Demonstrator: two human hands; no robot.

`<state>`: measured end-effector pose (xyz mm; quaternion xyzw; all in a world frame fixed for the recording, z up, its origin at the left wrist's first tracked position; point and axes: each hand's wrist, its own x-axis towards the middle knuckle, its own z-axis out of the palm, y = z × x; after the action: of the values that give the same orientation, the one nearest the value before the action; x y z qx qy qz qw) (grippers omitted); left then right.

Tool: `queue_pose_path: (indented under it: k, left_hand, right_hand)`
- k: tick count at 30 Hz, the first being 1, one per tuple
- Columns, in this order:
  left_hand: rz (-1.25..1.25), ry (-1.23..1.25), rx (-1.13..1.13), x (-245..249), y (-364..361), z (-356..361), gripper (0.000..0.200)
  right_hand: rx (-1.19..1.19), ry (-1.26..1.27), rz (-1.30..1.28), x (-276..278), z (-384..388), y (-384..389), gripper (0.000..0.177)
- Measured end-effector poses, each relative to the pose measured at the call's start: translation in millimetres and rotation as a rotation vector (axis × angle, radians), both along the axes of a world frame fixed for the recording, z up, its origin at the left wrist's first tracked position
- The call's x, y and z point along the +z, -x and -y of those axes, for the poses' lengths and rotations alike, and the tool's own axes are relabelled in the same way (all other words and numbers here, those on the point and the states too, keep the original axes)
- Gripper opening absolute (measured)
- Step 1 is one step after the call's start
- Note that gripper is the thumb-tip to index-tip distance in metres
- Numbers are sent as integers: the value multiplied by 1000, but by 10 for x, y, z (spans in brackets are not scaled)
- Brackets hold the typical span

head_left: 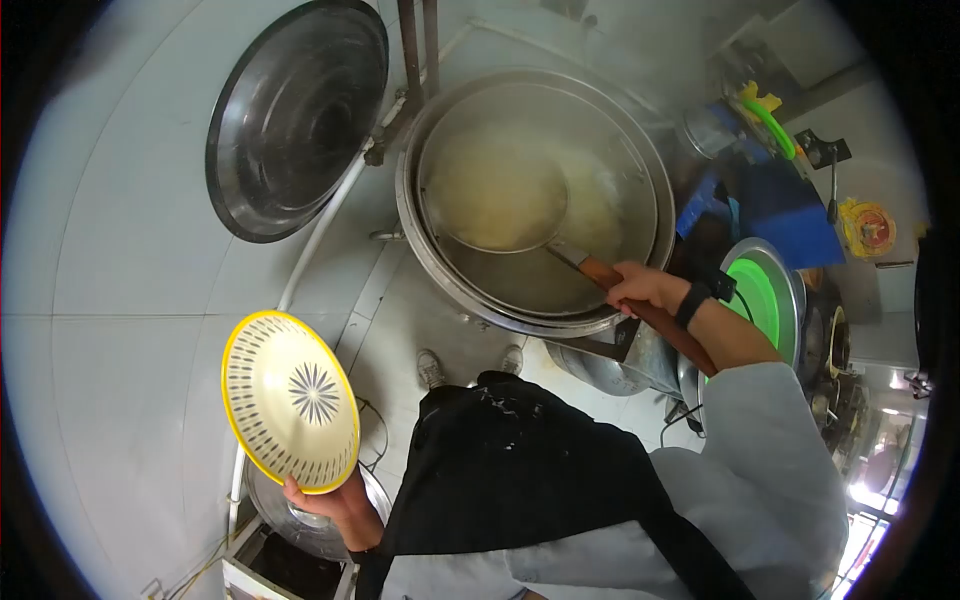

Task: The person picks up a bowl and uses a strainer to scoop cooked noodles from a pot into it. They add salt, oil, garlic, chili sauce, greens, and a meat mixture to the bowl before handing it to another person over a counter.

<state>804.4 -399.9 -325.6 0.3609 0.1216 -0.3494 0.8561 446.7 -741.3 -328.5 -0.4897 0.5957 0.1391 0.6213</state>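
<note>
My right hand (645,287) is closed round the wooden handle (672,332) of a large round strainer (495,195). The strainer lies over the big steel pot (412,215), with pale yellowish food in it, blurred by steam. Cloudy liquid shows around it in the pot. Low on the left, my left hand (335,503) grips the lower rim of a cream plastic colander (290,400) with a yellow edge. The colander is tilted, its inside facing the camera, and nothing lies in it.
A large metal lid (300,120) leans against the tiled wall beside a white pipe (325,220). Right of the pot are a green basin (755,300) and a blue item (790,215). A smaller metal lid (375,495) sits below the colander.
</note>
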Motion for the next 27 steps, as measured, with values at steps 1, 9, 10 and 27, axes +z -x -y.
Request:
queue_pose_path:
  k: [1, 9, 10, 27]
  left_hand:
    - [16, 3, -3, 29, 0, 28, 64]
    - [38, 94, -53, 52, 24, 293, 62]
    - [38, 115, -63, 70, 37, 340, 63]
    - [-39, 122, -54, -150, 72, 241, 64]
  right_hand:
    - [5, 2, 5, 39, -43, 17, 11]
    - [-61, 177, 98, 521, -287, 220, 21]
    - [-67, 185, 94, 568, -285, 298, 21]
    - [112, 114, -100, 58, 53, 330, 11]
